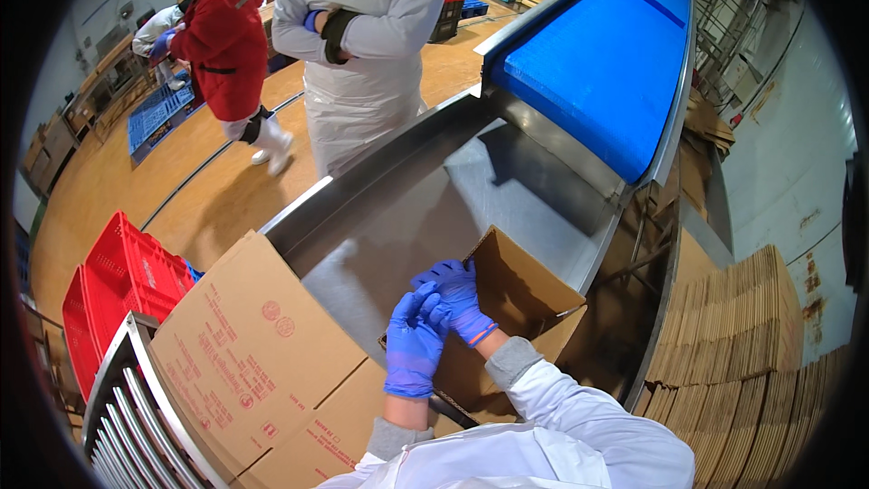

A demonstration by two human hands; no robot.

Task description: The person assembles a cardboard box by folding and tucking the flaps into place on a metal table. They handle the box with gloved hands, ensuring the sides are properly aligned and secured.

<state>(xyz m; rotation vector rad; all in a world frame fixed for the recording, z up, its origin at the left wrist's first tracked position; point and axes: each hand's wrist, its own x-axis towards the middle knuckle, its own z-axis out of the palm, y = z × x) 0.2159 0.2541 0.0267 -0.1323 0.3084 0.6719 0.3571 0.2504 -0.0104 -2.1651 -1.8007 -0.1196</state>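
Observation:
Both my hands wear blue-purple gloves and meet over the left side of an open cardboard box. The fingers of my left hand are bent and pressed together against my right hand; whatever they may pinch is hidden. Fairly straight fingers on my right hand lie beside the box's far left corner, partly covered by the left fingertips. The box stands upright in front of me at the near end of a steel chute, its inside bare cardboard. Left of it lies a printed brown carton, flat side up.
Beyond the steel chute rises a blue conveyor belt. Red crates and metal rollers are at left. Flattened cartons are stacked at right. A person in white stands across the chute; another in red is farther off.

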